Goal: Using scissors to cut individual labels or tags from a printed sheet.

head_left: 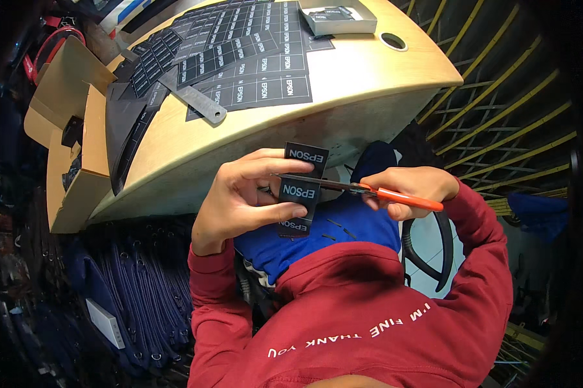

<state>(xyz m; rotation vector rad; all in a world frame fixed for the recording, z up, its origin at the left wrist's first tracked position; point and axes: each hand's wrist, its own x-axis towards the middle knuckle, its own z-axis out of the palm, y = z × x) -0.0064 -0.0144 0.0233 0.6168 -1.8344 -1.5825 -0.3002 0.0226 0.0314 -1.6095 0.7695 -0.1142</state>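
1. Head view: left fingers [260,169] pinch black labels [299,192], seemingly to hold them steady for cutting.
2. Just right of these, right fingers [400,211] grip orange-handled scissors [409,198], which reach across the labels.
3. Beyond both, dark printed sheets [263,69] overlap on the table [375,74], perhaps for easy reach.

Tabletop [369,74] bright, shadow beneath; outer rim black, fisheye-bent; far left blurred.

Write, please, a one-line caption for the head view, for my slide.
Right hand holds orange-handled scissors at black printed labels in the left hand, before a table bearing label sheets.
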